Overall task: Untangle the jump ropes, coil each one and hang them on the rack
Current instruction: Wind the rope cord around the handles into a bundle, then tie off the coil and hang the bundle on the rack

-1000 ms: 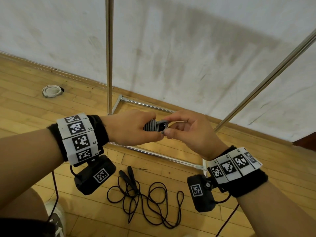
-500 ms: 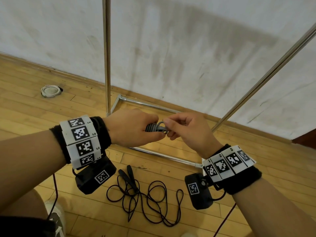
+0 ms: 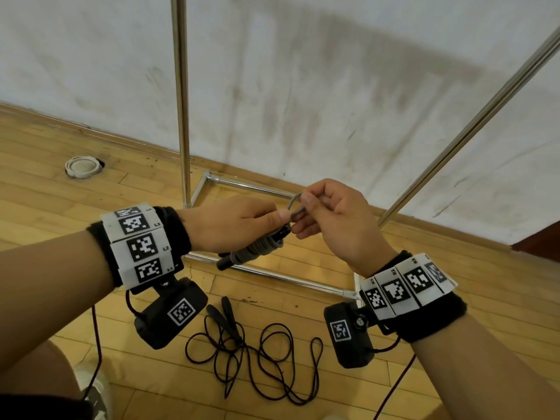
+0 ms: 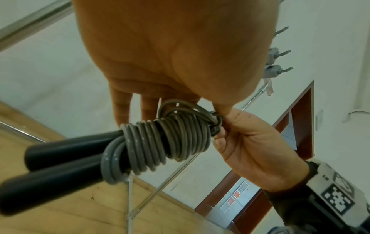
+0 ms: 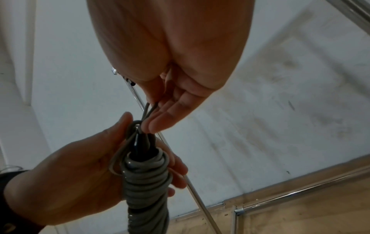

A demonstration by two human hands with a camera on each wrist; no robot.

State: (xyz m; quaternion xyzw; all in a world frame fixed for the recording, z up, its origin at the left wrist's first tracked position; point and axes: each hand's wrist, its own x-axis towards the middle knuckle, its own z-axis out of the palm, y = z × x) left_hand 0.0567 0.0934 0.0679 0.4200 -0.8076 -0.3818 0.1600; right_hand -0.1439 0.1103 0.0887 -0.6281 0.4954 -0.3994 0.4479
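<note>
- Left hand (image 3: pixel 233 222): wrapped around the grey jump rope (image 3: pixel 260 248), thumb pressed on top of the windings. The cord is wound tightly round its two black handles (image 4: pixel 66 152), which stick out below the fist. For a tidy finish this grip should stay firm, so the turns cannot slacken while the tail is tucked.
- Loop (image 3: pixel 295 203): a short bight of grey cord rising from the top of the bundle, between the two hands. Judged the locking step of the coil; it should be drawn snug, not yanked, or the last turns may slip off the handle ends.
- Right hand (image 3: pixel 336 219): thumb and forefinger pinch the loop, remaining fingers curled loosely beneath. Pulling along the line of the handles would likely seat the tuck best.
- Rack (image 3: pixel 181 101): chrome uprights and base rails stand just behind the hands, against the wall; the finished bundle is to hang there.
- Black jump rope (image 3: pixel 257 362): lies loose in sprawling loops on the wooden floor (image 3: pixel 45 189) below the hands, handles side by side, not yet coiled.
</note>
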